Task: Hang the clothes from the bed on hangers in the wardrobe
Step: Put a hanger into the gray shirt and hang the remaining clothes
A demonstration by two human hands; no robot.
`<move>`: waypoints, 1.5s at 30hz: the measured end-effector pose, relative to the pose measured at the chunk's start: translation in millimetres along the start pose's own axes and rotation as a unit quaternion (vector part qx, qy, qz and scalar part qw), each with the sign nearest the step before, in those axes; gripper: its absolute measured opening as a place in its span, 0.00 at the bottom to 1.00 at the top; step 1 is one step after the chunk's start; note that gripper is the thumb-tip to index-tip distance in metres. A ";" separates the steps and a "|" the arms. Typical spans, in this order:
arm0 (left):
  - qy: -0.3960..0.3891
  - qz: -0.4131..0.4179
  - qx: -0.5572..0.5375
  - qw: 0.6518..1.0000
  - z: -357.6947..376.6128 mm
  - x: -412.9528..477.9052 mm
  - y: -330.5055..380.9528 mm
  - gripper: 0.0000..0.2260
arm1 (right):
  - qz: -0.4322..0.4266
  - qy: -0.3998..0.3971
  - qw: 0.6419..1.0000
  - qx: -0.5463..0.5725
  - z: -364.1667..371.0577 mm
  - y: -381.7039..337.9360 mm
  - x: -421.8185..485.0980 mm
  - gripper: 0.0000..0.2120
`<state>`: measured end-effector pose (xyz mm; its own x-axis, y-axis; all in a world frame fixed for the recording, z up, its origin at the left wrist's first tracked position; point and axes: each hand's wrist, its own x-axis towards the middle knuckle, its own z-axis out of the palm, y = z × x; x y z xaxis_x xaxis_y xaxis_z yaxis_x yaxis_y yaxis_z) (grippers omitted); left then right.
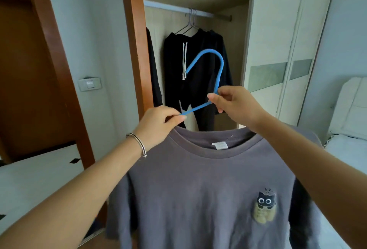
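A grey T-shirt [200,185] with a small cat print hangs in front of me on a blue hanger [215,60], whose hook points up toward the open wardrobe. My left hand [158,123] pinches the hanger's left arm at the shirt's collar. My right hand [234,103] grips the hanger at the base of the hook. Behind, dark clothes [196,74] hang on metal hangers from the wardrobe rail [168,7]. The lower part of the blue hanger is hidden inside the shirt.
A brown wooden frame [135,40] edges the wardrobe opening on the left. White sliding wardrobe doors [282,50] stand on the right. The bed [349,129] with a white headboard is at the far right. A wall switch [89,84] is at left.
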<state>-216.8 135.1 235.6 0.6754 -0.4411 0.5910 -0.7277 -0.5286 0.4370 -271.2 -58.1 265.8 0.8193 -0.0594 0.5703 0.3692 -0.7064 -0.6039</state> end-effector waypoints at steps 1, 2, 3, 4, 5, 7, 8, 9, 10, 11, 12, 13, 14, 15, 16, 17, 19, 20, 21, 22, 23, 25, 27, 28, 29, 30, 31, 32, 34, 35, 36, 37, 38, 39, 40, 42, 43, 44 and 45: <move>-0.016 -0.005 -0.002 1.000 10.7 6.2 -3.3 0.12 | 0.010 -0.001 1.000 -0.008 0.9 9.9 2.0 0.19; -0.032 -0.009 -0.006 0.999 21.1 12.0 -6.4 0.12 | 0.019 -0.004 1.000 -0.016 2.4 19.4 4.4 0.19; -0.043 -0.010 -0.011 0.999 30.7 18.4 -9.7 0.13 | 0.029 -0.006 0.999 -0.026 3.4 28.6 7.9 0.19; -0.049 -0.009 -0.018 0.999 39.7 26.8 -14.0 0.13 | 0.039 -0.008 0.999 -0.037 3.8 37.1 12.6 0.19; -0.051 -0.007 -0.027 0.998 47.8 36.2 -18.6 0.13 | 0.050 -0.007 0.998 -0.047 3.3 45.3 18.5 0.19; -0.050 -0.001 -0.057 0.997 62.0 57.6 -28.1 0.12 | 0.071 0.005 0.996 -0.061 1.2 60.6 32.6 0.18; -0.049 0.009 -0.075 0.996 68.0 68.8 -31.9 0.12 | 0.079 0.013 0.995 -0.066 -0.2 66.4 40.2 0.19; -0.049 0.022 -0.090 0.994 73.2 79.8 -35.7 0.11 | 0.086 0.021 0.993 -0.073 -1.2 71.0 47.9 0.19; -0.049 0.034 -0.104 0.993 77.8 90.8 -39.9 0.10 | 0.096 0.028 0.992 -0.079 -1.7 74.0 55.3 0.19; -0.051 0.043 -0.113 0.991 81.1 101.7 -44.4 0.10 | 0.107 0.034 0.990 -0.083 -2.0 75.7 62.4 0.19; -0.055 0.052 -0.115 0.990 83.9 112.1 -49.0 0.10 | 0.117 0.040 0.989 -0.086 -1.7 76.5 69.4 0.18; -0.061 0.063 -0.114 0.990 86.4 122.6 -53.6 0.10 | 0.122 0.046 0.988 -0.087 -1.2 77.0 76.2 0.18; -0.066 0.076 -0.113 0.988 89.0 133.6 -57.9 0.11 | 0.124 0.053 0.987 -0.091 -0.3 77.2 83.3 0.18; -0.070 0.089 -0.117 0.987 92.0 143.9 -60.8 0.12 | 0.127 0.062 0.985 -0.097 0.8 77.3 90.1 0.17; -0.074 0.100 -0.122 0.985 95.0 152.8 -61.1 0.12 | 0.128 0.070 0.984 -0.102 1.8 77.7 96.4 0.17; -0.076 0.113 -0.125 0.983 98.1 160.2 -59.6 0.13 | 0.129 0.078 0.983 -0.105 2.5 78.2 102.3 0.16; -0.064 0.143 -0.120 0.980 103.5 172.2 -54.4 0.13 | 0.137 0.085 0.981 -0.109 1.5 77.4 111.3 0.15; -0.054 0.156 -0.116 0.979 105.1 178.3 -52.6 0.13 | 0.141 0.088 0.980 -0.108 0.1 76.4 114.9 0.15; -0.046 0.168 -0.112 0.978 105.8 184.7 -52.0 0.13 | 0.144 0.095 0.979 -0.107 -2.0 75.6 118.1 0.14; -0.041 0.179 -0.108 0.977 105.9 191.7 -52.3 0.13 | 0.143 0.107 0.978 -0.112 -4.4 75.3 120.9 0.13; -0.035 0.186 -0.105 0.976 105.7 199.4 -53.7 0.13 | 0.140 0.121 0.974 -0.127 -7.6 75.7 123.5 0.12; -0.016 0.188 -0.102 0.977 104.7 215.9 -58.5 0.12 | 0.145 0.144 0.964 -0.172 -18.5 78.4 126.8 0.12; 0.014 0.186 -0.093 0.978 104.9 231.3 -65.6 0.12 | 0.170 0.133 0.952 -0.215 -30.9 82.6 122.4 0.14; 0.029 0.183 -0.087 0.979 105.9 238.6 -70.3 0.12 | 0.188 0.114 0.946 -0.238 -36.7 87.1 117.5 0.16; 0.045 0.178 -0.083 0.980 107.9 246.3 -75.6 0.11 | 0.210 0.090 0.937 -0.266 -41.6 93.4 112.6 0.19; 0.058 0.167 -0.081 0.981 110.0 253.7 -80.9 0.11 | 0.226 0.071 0.926 -0.295 -45.0 99.8 107.9 0.20; 0.072 0.157 -0.082 0.981 113.0 261.1 -86.7 0.11 | 0.240 0.056 0.916 -0.317 -47.1 105.3 104.5 0.19; 0.083 0.146 -0.086 0.982 115.4 268.3 -92.0 0.11 | 0.246 0.048 0.910 -0.330 -48.2 110.5 103.7 0.16; 0.094 0.125 -0.097 0.983 120.2 283.7 -102.3 0.11 | 0.244 0.019 0.903 -0.353 -48.1 117.3 109.2 0.07; 0.095 0.118 -0.102 0.983 123.0 291.8 -107.2 0.11 | 0.239 0.002 0.901 -0.362 -46.8 119.3 114.6 0.09; 0.092 0.109 -0.100 0.985 125.5 299.8 -111.2 0.12 | 0.227 -0.008 0.905 -0.360 -45.0 122.5 121.4 0.11; 0.092 0.104 -0.095 0.986 128.6 308.5 -115.2 0.12 | 0.218 -0.013 0.908 -0.357 -43.4 127.1 129.2 0.10; 0.090 0.097 -0.085 0.988 131.6 316.8 -118.5 0.13 | 0.204 -0.012 0.911 -0.357 -42.1 131.9 137.4 0.09; 0.088 0.092 -0.074 0.989 135.7 325.6 -122.0 0.13 | 0.195 -0.008 0.917 -0.348 -40.4 137.4 145.9 0.10; 0.085 0.087 -0.060 0.991 139.0 334.1 -124.1 0.13 | 0.183 0.004 0.928 -0.323 -39.5 143.7 154.8 0.10; 0.082 0.085 -0.032 0.992 147.2 354.1 -128.4 0.14 | 0.169 0.020 0.949 -0.266 -41.9 155.2 173.6 0.09; 0.089 0.087 -0.022 0.992 153.6 364.4 -129.8 0.14 | 0.165 0.018 0.956 -0.241 -44.7 162.0 182.8 0.08; 0.096 0.084 -0.008 0.992 160.5 377.5 -131.7 0.14 | 0.158 0.012 0.965 -0.211 -48.8 172.5 196.8 0.08; 0.100 0.083 -0.003 0.992 165.6 388.8 -134.9 0.14 | 0.157 0.008 0.971 -0.180 -52.6 181.0 207.0 0.08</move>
<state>163.8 -85.2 294.2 0.5093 -0.3690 0.7774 -0.8279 -0.4566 0.3256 -57.8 -235.4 303.8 0.8581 -0.3213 0.4005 -0.0778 -0.8524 -0.5171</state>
